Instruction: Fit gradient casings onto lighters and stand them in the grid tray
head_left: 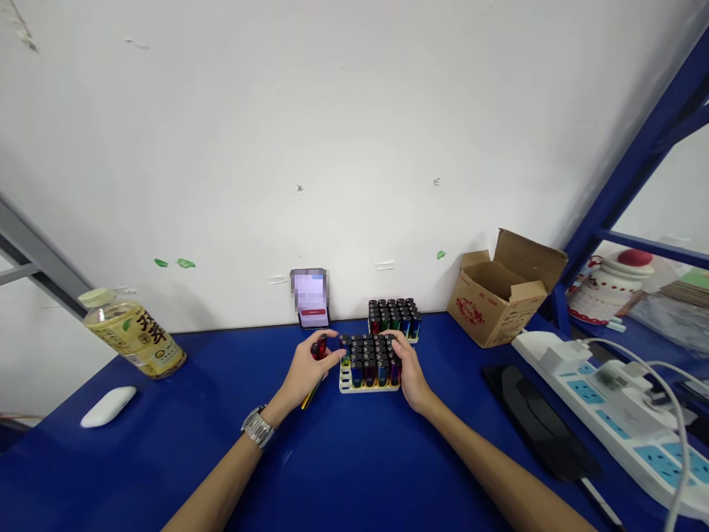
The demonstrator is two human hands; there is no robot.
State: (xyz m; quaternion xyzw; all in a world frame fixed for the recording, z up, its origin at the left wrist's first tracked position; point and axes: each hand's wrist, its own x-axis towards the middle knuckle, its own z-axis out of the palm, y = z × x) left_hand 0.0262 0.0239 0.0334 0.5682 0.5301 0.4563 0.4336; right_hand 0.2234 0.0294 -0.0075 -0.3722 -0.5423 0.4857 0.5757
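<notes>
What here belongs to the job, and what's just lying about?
Job:
shiny black-topped cylinders in left hand
white slotted rack
probably loaded rear rack

Lying about:
yellow plastic bottle
white oval case
brown cardboard box
flat black phone
upright lit phone
white power strip

"Can you read the upright phone screen point(311, 297)?"
"No, its text is too small and partly pixelated."
"How many cylinders point(322, 344) are in the left hand point(308, 369)?"
"Can't tell; its grip hides part of them."
"And the power strip point(587, 391)?"
"Cut off by the right edge."
</notes>
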